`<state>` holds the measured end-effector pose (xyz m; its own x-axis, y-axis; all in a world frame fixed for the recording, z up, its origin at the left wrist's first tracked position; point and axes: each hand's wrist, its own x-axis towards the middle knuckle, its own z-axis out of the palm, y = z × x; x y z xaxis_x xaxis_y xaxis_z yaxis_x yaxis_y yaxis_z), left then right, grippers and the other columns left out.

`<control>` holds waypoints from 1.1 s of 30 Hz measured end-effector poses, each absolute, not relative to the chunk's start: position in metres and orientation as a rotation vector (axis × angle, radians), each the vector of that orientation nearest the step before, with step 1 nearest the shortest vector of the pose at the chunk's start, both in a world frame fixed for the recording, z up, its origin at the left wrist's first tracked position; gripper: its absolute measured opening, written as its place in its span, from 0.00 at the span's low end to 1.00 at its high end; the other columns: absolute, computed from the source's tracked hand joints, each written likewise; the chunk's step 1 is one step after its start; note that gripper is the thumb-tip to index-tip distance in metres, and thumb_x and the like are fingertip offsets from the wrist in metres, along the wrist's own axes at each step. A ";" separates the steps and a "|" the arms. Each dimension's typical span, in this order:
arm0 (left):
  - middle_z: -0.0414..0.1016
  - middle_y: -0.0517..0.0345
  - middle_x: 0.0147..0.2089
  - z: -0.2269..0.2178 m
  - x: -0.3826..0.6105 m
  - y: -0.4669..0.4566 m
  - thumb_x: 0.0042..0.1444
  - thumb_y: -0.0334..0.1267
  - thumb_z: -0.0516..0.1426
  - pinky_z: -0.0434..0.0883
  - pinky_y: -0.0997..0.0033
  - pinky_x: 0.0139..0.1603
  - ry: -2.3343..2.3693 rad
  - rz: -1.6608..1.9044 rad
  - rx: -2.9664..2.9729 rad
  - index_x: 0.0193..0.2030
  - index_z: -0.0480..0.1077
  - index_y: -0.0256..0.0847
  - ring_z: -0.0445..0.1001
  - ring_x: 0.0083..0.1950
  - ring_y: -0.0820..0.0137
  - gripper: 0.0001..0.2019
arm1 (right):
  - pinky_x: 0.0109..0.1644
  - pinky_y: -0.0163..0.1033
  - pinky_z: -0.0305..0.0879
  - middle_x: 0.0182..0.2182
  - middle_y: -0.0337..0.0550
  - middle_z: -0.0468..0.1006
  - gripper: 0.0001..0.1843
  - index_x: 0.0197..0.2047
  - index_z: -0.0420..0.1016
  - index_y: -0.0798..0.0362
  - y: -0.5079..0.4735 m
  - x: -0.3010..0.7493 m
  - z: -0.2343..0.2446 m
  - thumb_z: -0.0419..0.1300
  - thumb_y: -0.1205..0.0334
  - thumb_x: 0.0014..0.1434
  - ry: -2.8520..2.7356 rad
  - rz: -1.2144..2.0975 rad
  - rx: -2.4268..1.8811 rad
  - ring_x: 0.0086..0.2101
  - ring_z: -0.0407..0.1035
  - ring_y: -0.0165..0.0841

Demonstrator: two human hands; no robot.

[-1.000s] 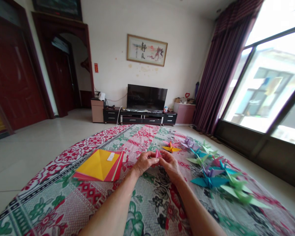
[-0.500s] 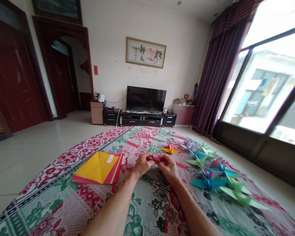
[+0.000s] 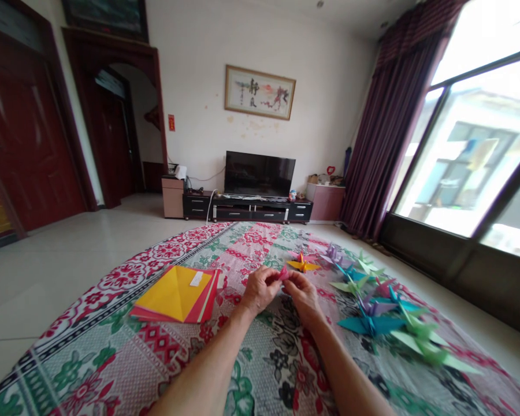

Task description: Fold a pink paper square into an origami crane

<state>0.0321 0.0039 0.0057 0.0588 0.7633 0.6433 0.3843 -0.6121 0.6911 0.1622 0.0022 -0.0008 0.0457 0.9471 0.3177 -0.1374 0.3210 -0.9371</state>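
My left hand [image 3: 261,290] and my right hand [image 3: 302,293] meet over the patterned blanket [image 3: 112,352], both pinching a small folded pink paper piece [image 3: 282,274] between the fingertips. A stack of square coloured papers [image 3: 177,293], yellow sheet on top, lies to the left of my left hand. To the right of my right hand stand several folded paper cranes: a yellow one [image 3: 302,264], a teal one [image 3: 368,323], green ones [image 3: 424,341] and purple ones [image 3: 333,254].
The blanket lies on a pale tiled floor [image 3: 47,271]. A TV [image 3: 259,174] on a low dark cabinet [image 3: 247,209] stands against the far wall. Large windows [image 3: 472,156] with dark curtains run along the right. Dark wooden doors [image 3: 30,144] are at the left.
Both hands have stayed together on the pink paper, working it with small finger movements. The view has shifted slightly.
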 end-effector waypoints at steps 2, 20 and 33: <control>0.72 0.57 0.31 0.007 0.034 0.002 0.46 0.32 0.57 0.67 0.77 0.33 1.156 1.555 2.025 0.34 0.73 0.38 0.69 0.31 0.74 0.07 | 0.35 0.36 0.64 0.29 0.38 0.76 0.14 0.33 0.74 0.52 0.002 0.163 0.000 0.66 0.56 0.41 -1.183 1.058 -0.868 0.29 0.67 0.29; 0.74 0.57 0.31 0.006 0.034 0.004 0.51 0.34 0.52 0.68 0.76 0.34 1.080 1.421 1.883 0.39 0.75 0.41 0.71 0.33 0.71 0.13 | 0.36 0.36 0.66 0.34 0.42 0.76 0.19 0.37 0.74 0.52 0.006 0.172 -0.002 0.65 0.53 0.42 -1.172 1.238 -0.839 0.31 0.69 0.32; 0.73 0.61 0.27 0.002 0.038 0.008 0.48 0.32 0.53 0.67 0.78 0.28 1.112 1.504 1.745 0.39 0.67 0.39 0.70 0.25 0.75 0.10 | 0.35 0.33 0.64 0.32 0.38 0.76 0.15 0.35 0.75 0.50 0.003 0.171 -0.001 0.65 0.54 0.43 -1.214 1.240 -0.824 0.30 0.68 0.29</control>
